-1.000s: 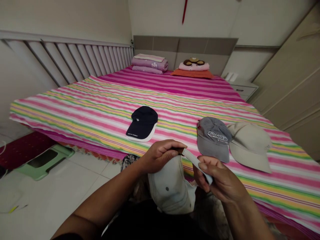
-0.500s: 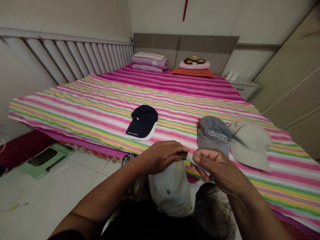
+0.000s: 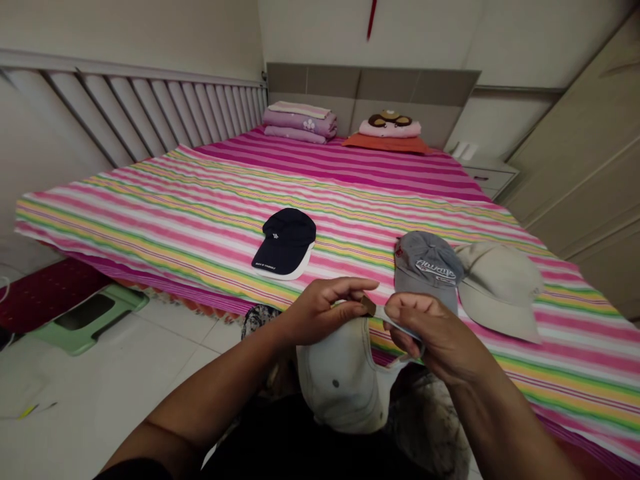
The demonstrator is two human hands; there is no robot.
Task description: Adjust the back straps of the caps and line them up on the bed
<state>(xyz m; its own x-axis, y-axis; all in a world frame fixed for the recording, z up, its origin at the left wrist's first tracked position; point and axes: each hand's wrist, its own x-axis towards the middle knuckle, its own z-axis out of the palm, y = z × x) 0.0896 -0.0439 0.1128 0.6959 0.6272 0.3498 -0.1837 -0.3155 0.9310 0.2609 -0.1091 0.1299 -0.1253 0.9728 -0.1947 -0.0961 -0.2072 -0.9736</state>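
My left hand (image 3: 320, 311) pinches a small brown strap tab (image 3: 368, 305) at the back of a white baseball cap (image 3: 340, 380). The cap hangs crown-down below my hands, with a grey eyelet showing. My right hand (image 3: 430, 330) grips the cap's white adjuster strap (image 3: 395, 327), close to the tab. Just beyond my hands, a grey cap with embroidered lettering (image 3: 427, 267) overlaps a beige cap (image 3: 500, 290) on the striped bedsheet (image 3: 200, 207). A navy cap with a white brim edge (image 3: 284, 243) lies further left.
The bed (image 3: 350, 173) stretches away to a padded headboard (image 3: 373, 87), with folded bedding (image 3: 300, 123) and a pillow (image 3: 387, 137) at its far end. A slatted railing (image 3: 150, 107) runs along the left, a wardrobe (image 3: 575, 160) on the right. A green stool (image 3: 90, 319) stands on the tiled floor.
My right hand has moved up and left, closer to my left hand, and the strap now runs flatter between them. The brown tab shows more, and the view has shifted slightly.
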